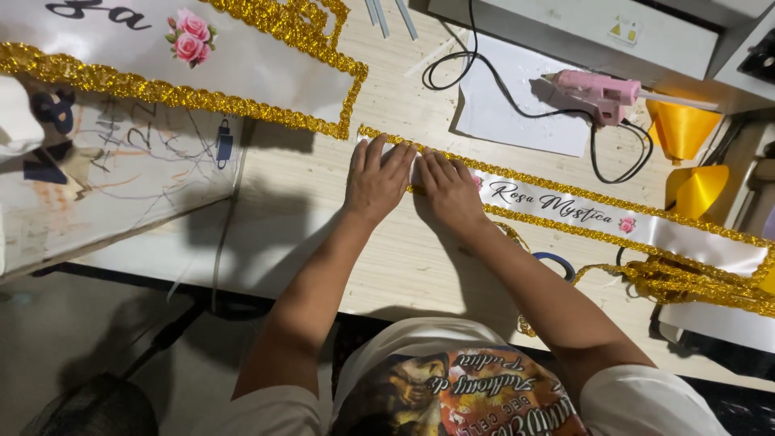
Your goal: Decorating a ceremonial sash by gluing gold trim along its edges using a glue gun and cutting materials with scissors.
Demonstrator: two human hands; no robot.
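1. Left hand (377, 179): fingers spread, pressed flat on the sash (565, 206) end; holds nothing.
2. Right hand (449, 190): flat beside it, touching, same end.
3. Sash: long axis runs rightward from both hands; gold trim (557, 187) along its edges.
4. Glue gun (593, 90): beyond the sash.

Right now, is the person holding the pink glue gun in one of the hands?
No: the pink glue gun lies on the white sheet, while the left hand and right hand press flat on the white sash.
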